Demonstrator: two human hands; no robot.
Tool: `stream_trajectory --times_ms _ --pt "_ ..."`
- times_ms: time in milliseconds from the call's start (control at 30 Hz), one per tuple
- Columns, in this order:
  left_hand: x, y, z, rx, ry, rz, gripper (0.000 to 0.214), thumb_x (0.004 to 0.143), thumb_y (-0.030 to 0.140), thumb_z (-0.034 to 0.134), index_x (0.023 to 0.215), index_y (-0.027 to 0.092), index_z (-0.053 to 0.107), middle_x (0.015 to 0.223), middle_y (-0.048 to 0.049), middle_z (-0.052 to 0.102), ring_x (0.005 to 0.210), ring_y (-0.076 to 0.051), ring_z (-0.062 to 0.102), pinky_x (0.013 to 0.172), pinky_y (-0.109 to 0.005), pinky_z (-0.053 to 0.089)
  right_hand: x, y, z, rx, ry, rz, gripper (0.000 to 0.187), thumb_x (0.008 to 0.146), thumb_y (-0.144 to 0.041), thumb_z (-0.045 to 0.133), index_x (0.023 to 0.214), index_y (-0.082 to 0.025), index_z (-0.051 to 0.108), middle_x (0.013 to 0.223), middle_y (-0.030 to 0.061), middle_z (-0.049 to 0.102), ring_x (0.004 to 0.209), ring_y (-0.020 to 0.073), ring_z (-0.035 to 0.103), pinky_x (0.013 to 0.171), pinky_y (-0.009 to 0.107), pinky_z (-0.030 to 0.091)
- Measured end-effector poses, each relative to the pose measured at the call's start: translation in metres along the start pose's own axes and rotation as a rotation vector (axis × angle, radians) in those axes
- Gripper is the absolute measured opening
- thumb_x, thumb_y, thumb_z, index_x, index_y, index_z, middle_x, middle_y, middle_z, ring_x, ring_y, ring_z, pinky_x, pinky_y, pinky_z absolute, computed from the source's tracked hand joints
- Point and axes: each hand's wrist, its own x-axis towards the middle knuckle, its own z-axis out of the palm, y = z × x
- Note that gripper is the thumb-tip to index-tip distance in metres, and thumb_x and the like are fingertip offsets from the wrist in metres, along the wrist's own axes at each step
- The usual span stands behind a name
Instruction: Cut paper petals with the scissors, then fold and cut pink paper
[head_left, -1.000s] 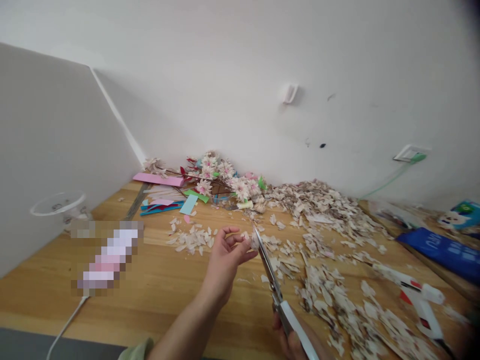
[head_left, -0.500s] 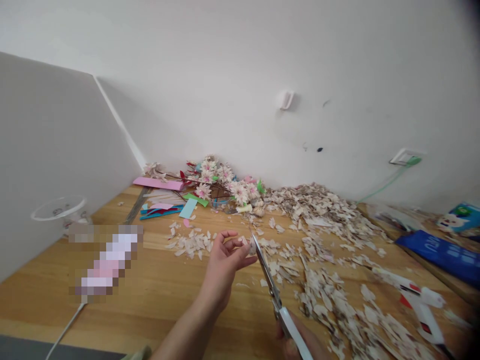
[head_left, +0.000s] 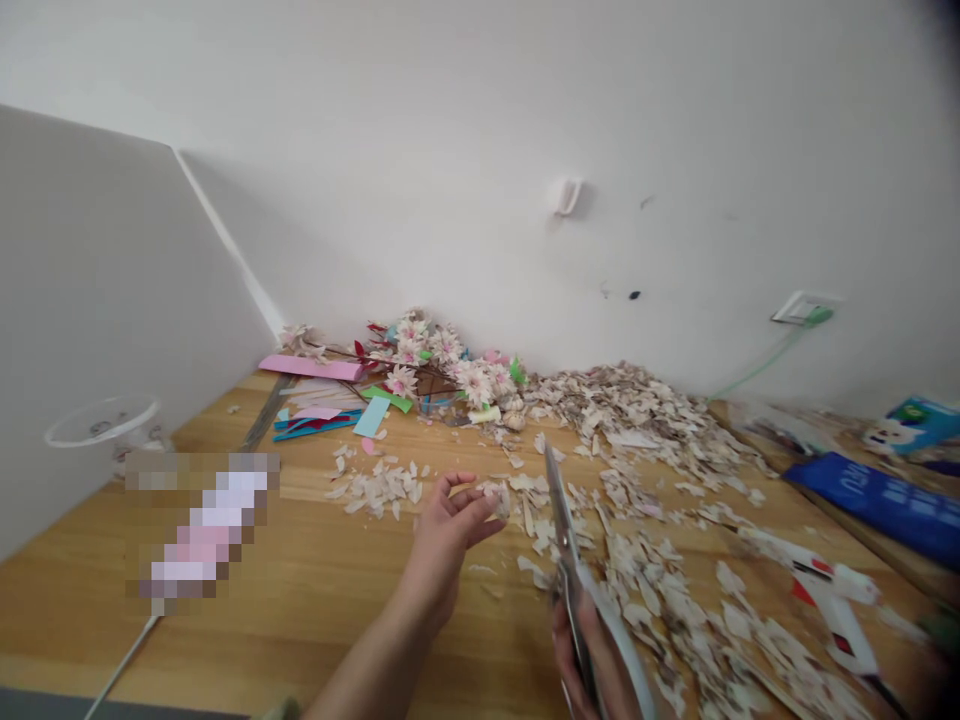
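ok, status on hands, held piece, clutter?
Left hand pinching small pale piece. Right hand gripping scissors, apart from it. Loose pale scraps beside scissors.

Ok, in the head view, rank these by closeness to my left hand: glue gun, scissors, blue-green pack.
1. Scissors: just right of the left hand, in the right hand.
2. Glue gun: farther out to the right.
3. Blue-green pack: at the right edge, beyond the glue gun.

On the table (head_left: 262,635), flowers (head_left: 450,365) lie behind the hands, near the wall (head_left: 412,150); right of them, a petal heap (head_left: 630,405). Cup (head_left: 105,425), far left; glue gun (head_left: 836,605), far right. Scissors (head_left: 564,530), in the right hand (head_left: 592,645), right of the left hand (head_left: 456,520).
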Motion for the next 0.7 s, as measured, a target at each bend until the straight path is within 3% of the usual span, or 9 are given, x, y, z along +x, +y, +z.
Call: stream_trajectory --times_ms 67,167,300,400,567,633,700 --pt "0.001 -0.008 -0.001 -0.027 -0.004 -0.037 0.045 0.053 0.023 0.080 0.085 0.018 0.049 0.071 -0.0014 0.065 0.074 -0.017 0.064 0.074 -0.032 0.049 0.011 -0.007 0.011 0.058 0.006 0.019 0.049 0.070 -0.071 0.052 0.071 -0.022 0.055 0.039 -0.0078 0.046 0.026 0.0049 0.026 0.029 0.018 0.026" --pt "0.001 -0.019 -0.001 -0.073 -0.054 -0.117 0.045 0.051 0.022 0.080 0.084 0.017 0.049 0.070 -0.0013 0.065 0.068 -0.015 0.063 0.069 -0.027 0.046 0.024 -0.019 0.027 0.282 -0.061 0.073 0.048 0.060 -0.065 0.068 0.064 -0.019 0.052 0.034 -0.0105 0.041 0.027 0.0022 0.026 0.030 0.014 0.023" --pt "-0.001 -0.024 0.000 -0.130 -0.129 -0.195 0.037 0.054 0.018 0.074 0.082 0.017 0.050 0.067 0.0001 0.064 0.060 -0.011 0.059 0.059 -0.021 0.040 0.028 -0.029 0.037 0.491 -0.130 0.113 0.041 0.058 -0.049 0.078 0.077 -0.017 0.058 0.048 -0.0083 0.054 0.031 -0.0007 0.026 0.031 0.012 0.022" --pt "-0.002 -0.021 0.000 -0.172 -0.177 -0.216 0.029 0.056 0.014 0.068 0.079 0.017 0.052 0.065 0.0007 0.063 0.063 -0.011 0.059 0.062 -0.021 0.040 0.025 -0.030 0.038 0.544 -0.159 0.112 0.037 0.056 -0.035 0.082 0.080 -0.017 0.060 0.061 -0.0050 0.061 0.033 -0.0024 0.029 0.032 0.011 0.022" --pt "-0.001 -0.020 -0.002 -0.201 -0.275 -0.225 0.026 0.057 0.013 0.063 0.081 0.016 0.055 0.069 -0.0025 0.064 0.068 -0.013 0.060 0.068 -0.023 0.042 0.026 -0.029 0.040 0.472 -0.128 0.066 0.036 0.054 -0.030 0.083 0.077 -0.016 0.059 0.051 -0.0092 0.052 0.032 -0.0020 0.030 0.031 0.011 0.024" --pt "0.003 -0.023 -0.004 -0.177 -0.209 -0.214 0.025 0.059 0.016 0.063 0.083 0.016 0.055 0.073 -0.0029 0.065 0.070 -0.013 0.061 0.071 -0.026 0.043 0.031 -0.027 0.042 0.383 -0.017 -0.001 0.040 0.053 -0.037 0.082 0.075 -0.017 0.056 0.043 -0.0118 0.046 0.029 -0.0003 0.030 0.030 0.012 0.026" --pt "0.008 -0.027 -0.007 -0.089 -0.044 -0.170 0.025 0.060 0.018 0.065 0.082 0.017 0.054 0.077 -0.0024 0.065 0.071 -0.014 0.061 0.072 -0.027 0.044 0.037 -0.024 0.043 0.316 0.124 -0.077 0.047 0.048 -0.044 0.082 0.074 -0.020 0.051 0.038 -0.0145 0.041 0.027 0.0011 0.030 0.028 0.014 0.027"
